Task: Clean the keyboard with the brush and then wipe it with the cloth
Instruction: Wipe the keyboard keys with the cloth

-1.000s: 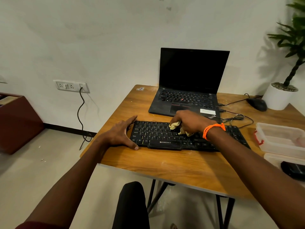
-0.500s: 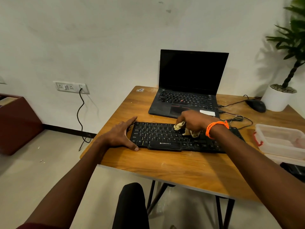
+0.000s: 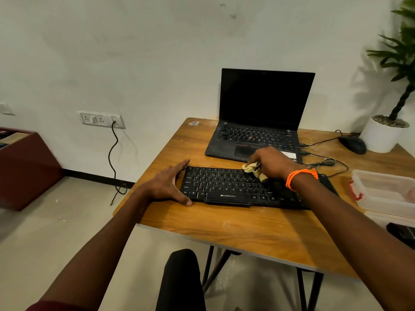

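Shifted since half a second ago: right hand (image 3: 272, 163) and cloth (image 3: 253, 169), up toward the far key row. Right hand: fingers curled, bunching the yellowish cloth against the keys, orange wristband (image 3: 299, 178) on the wrist. Left hand (image 3: 167, 185): spread wide, thumb and forefinger bracketing the keyboard's left end. Keyboard (image 3: 226, 187): black, flat on wooden table (image 3: 247, 225), long axis left to right, just before the laptop (image 3: 258, 122). Clear plastic containers (image 3: 381, 191): at right, contents indistinct.
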